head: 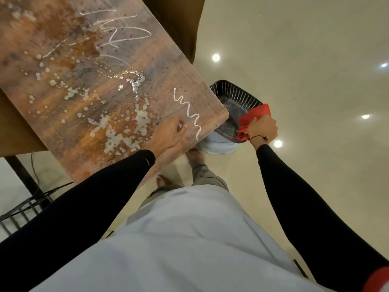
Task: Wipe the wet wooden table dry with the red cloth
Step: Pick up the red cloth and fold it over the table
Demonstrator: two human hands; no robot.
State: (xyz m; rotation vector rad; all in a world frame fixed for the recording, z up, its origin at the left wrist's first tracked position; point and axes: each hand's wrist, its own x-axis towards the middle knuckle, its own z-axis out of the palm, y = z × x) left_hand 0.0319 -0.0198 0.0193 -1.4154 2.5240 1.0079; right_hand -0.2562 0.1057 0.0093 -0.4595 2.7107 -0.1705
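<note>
Wet wooden table (88,60) | left hand (168,133) resting – relaxed | right hand (262,128) grips red cloth (250,119)

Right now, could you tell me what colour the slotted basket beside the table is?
Black, seen in the head view: the slotted plastic basket.

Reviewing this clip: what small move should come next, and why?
Probably bring the red cloth from over the basket onto the near corner of the table. The right hand grips it off the table, while puddles and droplets cover the wood beside the left hand.
</note>
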